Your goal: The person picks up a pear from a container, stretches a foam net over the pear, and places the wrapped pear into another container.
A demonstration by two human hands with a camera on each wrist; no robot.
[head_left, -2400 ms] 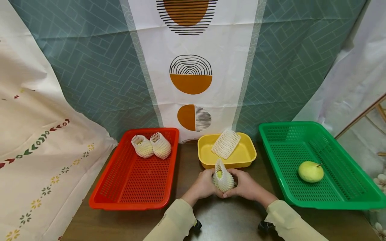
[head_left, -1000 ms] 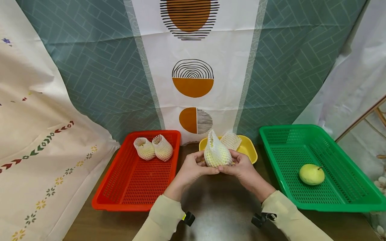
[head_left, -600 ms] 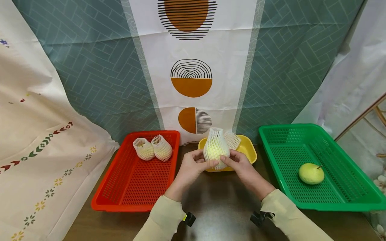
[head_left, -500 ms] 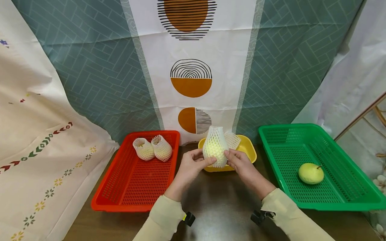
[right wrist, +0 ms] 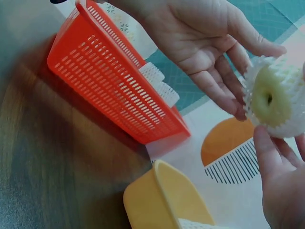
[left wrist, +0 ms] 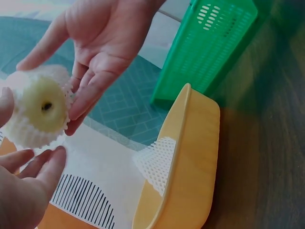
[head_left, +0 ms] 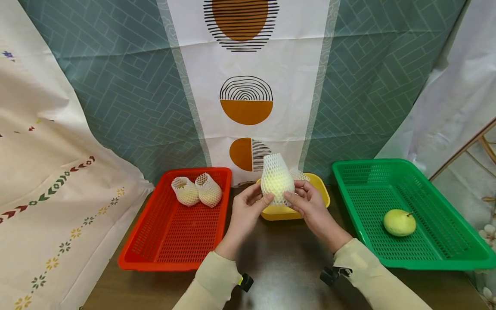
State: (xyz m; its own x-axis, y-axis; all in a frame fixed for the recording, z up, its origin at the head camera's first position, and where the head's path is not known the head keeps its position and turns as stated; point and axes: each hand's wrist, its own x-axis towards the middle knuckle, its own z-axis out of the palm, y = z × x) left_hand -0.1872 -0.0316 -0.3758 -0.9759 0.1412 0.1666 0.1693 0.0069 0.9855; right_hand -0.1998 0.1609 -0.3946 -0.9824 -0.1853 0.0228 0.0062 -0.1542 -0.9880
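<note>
A pale yellow pear in a white foam net sleeve (head_left: 277,178) is held up in front of the yellow basin, its narrow net end pointing up. My left hand (head_left: 245,213) grips its left side, thumb on the near face. On the opposite side my right hand (head_left: 314,209) holds it between thumb and fingers. Both wrist views show the pear's bare round bottom (left wrist: 46,106) with a dark dimple, ringed by the net's open edge. Behind it, a loose foam net (left wrist: 158,162) lies in the yellow basin (head_left: 283,214).
A red basket (head_left: 170,254) at left contains two net-wrapped pears, one left (head_left: 186,192) and one right (head_left: 209,191). At right stands a green basket (head_left: 358,232) with one bare pear (head_left: 399,223). The dark table (head_left: 279,262) runs beneath, and a patterned cloth (head_left: 348,86) hangs behind.
Both hands have lifted the wrapped pear from low in front of the basin and turned it so its net opening no longer faces the head camera. The thumbs have shifted along the net.
</note>
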